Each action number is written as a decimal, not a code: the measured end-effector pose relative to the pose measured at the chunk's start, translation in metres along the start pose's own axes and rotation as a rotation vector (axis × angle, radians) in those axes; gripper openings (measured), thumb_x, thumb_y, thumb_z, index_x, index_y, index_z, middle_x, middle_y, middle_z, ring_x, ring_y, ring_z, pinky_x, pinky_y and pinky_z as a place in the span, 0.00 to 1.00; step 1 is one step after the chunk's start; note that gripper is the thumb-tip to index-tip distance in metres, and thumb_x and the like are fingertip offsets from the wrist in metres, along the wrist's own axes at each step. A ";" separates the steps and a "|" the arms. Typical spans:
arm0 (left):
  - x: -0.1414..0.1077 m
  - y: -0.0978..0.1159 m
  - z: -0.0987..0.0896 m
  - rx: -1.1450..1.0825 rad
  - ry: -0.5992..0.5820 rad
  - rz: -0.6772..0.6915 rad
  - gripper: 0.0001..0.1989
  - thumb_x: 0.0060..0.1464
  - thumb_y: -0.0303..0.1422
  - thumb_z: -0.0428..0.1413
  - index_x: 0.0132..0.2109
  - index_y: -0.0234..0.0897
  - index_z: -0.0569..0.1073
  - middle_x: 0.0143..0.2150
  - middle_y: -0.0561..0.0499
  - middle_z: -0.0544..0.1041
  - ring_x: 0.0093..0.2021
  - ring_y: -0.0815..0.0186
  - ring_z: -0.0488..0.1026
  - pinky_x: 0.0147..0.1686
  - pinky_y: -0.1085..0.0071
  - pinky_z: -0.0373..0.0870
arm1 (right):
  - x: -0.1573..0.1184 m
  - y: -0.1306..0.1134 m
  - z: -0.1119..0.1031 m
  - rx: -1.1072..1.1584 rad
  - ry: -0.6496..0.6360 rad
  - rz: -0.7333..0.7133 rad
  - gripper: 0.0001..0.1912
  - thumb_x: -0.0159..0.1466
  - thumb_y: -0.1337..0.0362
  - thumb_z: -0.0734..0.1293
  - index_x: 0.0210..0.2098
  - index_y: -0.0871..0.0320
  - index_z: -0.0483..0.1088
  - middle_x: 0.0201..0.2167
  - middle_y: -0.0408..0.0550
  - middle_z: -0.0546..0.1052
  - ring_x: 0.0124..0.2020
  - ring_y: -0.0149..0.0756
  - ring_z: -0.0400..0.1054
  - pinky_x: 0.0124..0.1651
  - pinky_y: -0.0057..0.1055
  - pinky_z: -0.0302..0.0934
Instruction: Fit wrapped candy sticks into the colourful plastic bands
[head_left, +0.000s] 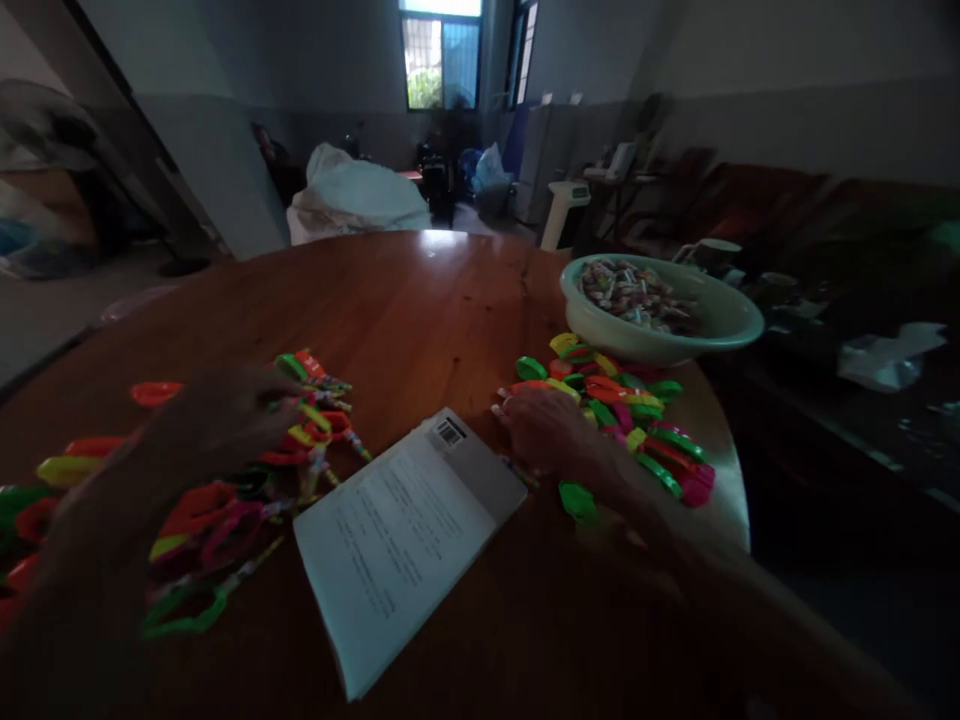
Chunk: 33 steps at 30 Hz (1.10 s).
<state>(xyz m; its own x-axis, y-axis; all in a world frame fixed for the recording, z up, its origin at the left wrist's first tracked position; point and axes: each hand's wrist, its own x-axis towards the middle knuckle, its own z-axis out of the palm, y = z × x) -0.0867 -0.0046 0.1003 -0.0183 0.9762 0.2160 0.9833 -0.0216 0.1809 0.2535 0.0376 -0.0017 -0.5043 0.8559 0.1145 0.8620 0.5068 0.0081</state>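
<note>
On the round wooden table (450, 330), my left hand (240, 410) is over the left group of colourful plastic pieces (199, 510), its fingertips at green, yellow and pink ones; motion blurs its fingers. Several of these pieces have thin beaded or striped sticks. My right hand (544, 430) is closed at the near left edge of a second pile of bright plastic pieces (664, 450), with a small pale item at its fingertips that I cannot make out. Between the hands lies a white booklet (405, 540) with printed text and a barcode.
A pale green basin (727, 315) holding many small wrapped items stands at the table's right edge, behind the right pile. Beyond the table are a large white sack (360, 195), a cup (716, 255) and dark chairs at the right.
</note>
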 end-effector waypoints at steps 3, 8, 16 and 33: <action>0.001 0.011 -0.005 0.031 0.081 0.034 0.16 0.55 0.43 0.54 0.45 0.42 0.80 0.38 0.57 0.80 0.37 0.66 0.74 0.38 0.73 0.63 | -0.003 -0.008 0.016 0.037 0.022 0.002 0.14 0.66 0.63 0.61 0.42 0.60 0.76 0.53 0.60 0.73 0.47 0.46 0.70 0.45 0.38 0.61; 0.037 0.080 0.043 -0.190 -0.070 0.395 0.18 0.56 0.40 0.53 0.46 0.34 0.79 0.43 0.48 0.81 0.41 0.63 0.76 0.40 0.70 0.68 | -0.011 -0.021 0.023 0.075 0.115 0.033 0.16 0.69 0.67 0.55 0.45 0.61 0.74 0.59 0.63 0.67 0.50 0.45 0.68 0.50 0.41 0.62; 0.104 0.190 0.133 -0.157 -0.220 0.723 0.18 0.56 0.34 0.54 0.50 0.32 0.79 0.42 0.42 0.80 0.38 0.62 0.74 0.38 0.69 0.67 | -0.036 -0.049 0.004 0.056 0.134 -0.109 0.10 0.61 0.75 0.59 0.36 0.62 0.71 0.35 0.55 0.73 0.30 0.39 0.68 0.29 0.35 0.59; 0.060 0.121 0.098 0.055 -0.135 0.646 0.07 0.56 0.29 0.53 0.38 0.34 0.76 0.42 0.45 0.74 0.42 0.61 0.72 0.43 0.67 0.69 | -0.025 -0.054 0.021 0.200 0.099 -0.156 0.11 0.61 0.73 0.61 0.41 0.60 0.72 0.40 0.56 0.73 0.39 0.42 0.66 0.34 0.34 0.56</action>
<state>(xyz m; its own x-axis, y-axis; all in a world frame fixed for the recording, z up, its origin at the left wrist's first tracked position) 0.0494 0.0726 0.0407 0.5976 0.7892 0.1416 0.7967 -0.6043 0.0053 0.2186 -0.0091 -0.0257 -0.6142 0.7567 0.2241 0.7420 0.6504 -0.1624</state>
